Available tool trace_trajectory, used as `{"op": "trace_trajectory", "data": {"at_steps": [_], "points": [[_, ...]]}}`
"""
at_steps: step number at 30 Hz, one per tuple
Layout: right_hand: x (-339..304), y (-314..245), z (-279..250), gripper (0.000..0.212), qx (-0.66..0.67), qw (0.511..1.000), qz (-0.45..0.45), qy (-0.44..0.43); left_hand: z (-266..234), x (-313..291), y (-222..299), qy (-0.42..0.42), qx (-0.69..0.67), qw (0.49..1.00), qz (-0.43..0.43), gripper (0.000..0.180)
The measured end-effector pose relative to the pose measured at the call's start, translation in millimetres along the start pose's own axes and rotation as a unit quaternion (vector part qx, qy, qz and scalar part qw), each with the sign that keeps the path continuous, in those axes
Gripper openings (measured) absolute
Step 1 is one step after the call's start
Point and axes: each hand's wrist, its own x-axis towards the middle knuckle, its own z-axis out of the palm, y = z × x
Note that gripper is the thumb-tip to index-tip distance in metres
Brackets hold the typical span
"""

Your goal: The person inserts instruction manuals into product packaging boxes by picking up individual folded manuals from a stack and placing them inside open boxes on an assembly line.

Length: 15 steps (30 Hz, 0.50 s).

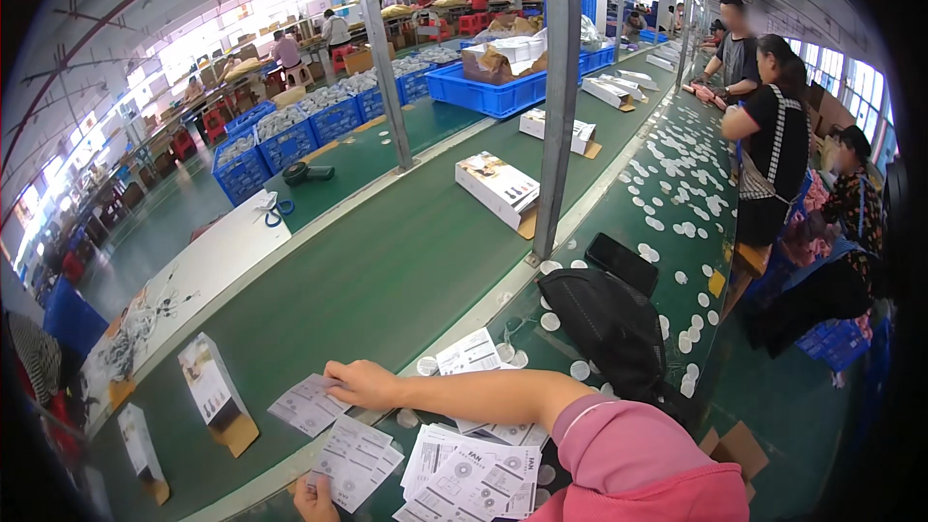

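My right hand [365, 385] reaches out to the left over the near edge of the green conveyor belt, pinching a printed leaflet [305, 406] between thumb and fingers. Lower down, my left hand [315, 500] is partly cut off by the picture's edge. Its fingers are closed on a few more leaflets [356, 464], which fan out slightly. Just right of these, a loose pile of the same leaflets [474, 479] lies on the green worktop. Another leaflet [468, 353] shows beyond my right forearm, and my arm hides part of the sheets beneath it.
White boxes with open brown flaps stand on the belt [387, 280], one box [211, 391] near my hands. A metal post [559, 106] rises beside it. A black bag [609, 329], a phone [622, 264] and scattered round pale discs [677, 174] lie on the worktop. Co-workers stand at right.
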Motion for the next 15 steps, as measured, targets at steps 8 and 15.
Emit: {"op": "trace_trajectory", "data": {"at_steps": [8,15], "points": [[9.7,0.0,11.9,0.028,0.073,0.990,0.087,0.082,-14.6,-1.5,-20.9,0.050,-0.085,0.995,0.007,0.018],[21.3,5.6,-14.3,0.017,0.302,0.912,0.154,0.231,1.8,-1.4,2.3,0.041,-0.116,0.992,-0.012,0.018]]}}
